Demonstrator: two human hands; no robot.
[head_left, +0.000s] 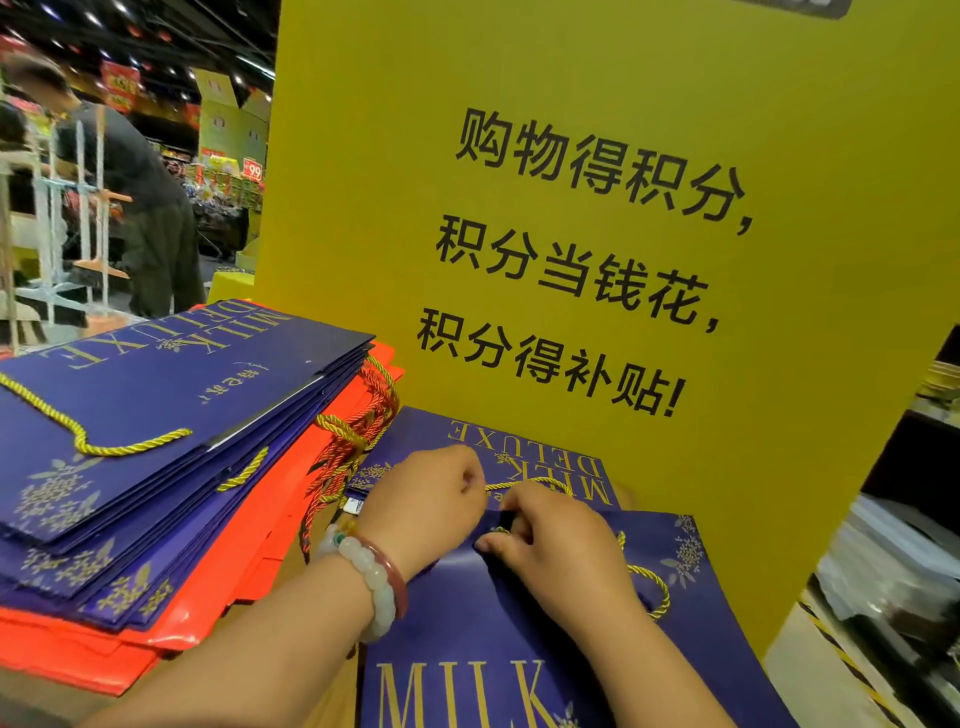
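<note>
The purple bag (519, 623) lies flat just in front of the yellow board (597, 78), with its open top turned toward the board. It is smooth, glossy paper with gold letters "MILK" and small gold flowers. I cannot see inside the bag.

The left hand (428, 501) has its grip closed, pinching a twisted gold cord (524, 483) at the top of the bag. The right hand (558, 545) has curled fingers, and its grip pinches the top edge of the bag. A loop handle (657, 590) of the same gold rope lies on the bag beside this hand.

A second bag (467, 441) of the same kind lies flat between the hands and the foot of the board. To the left of the board a stack of purple bags (156, 415) rests on flat red bags (208, 603). The left wrist wears bead bracelets (376, 582).
</note>
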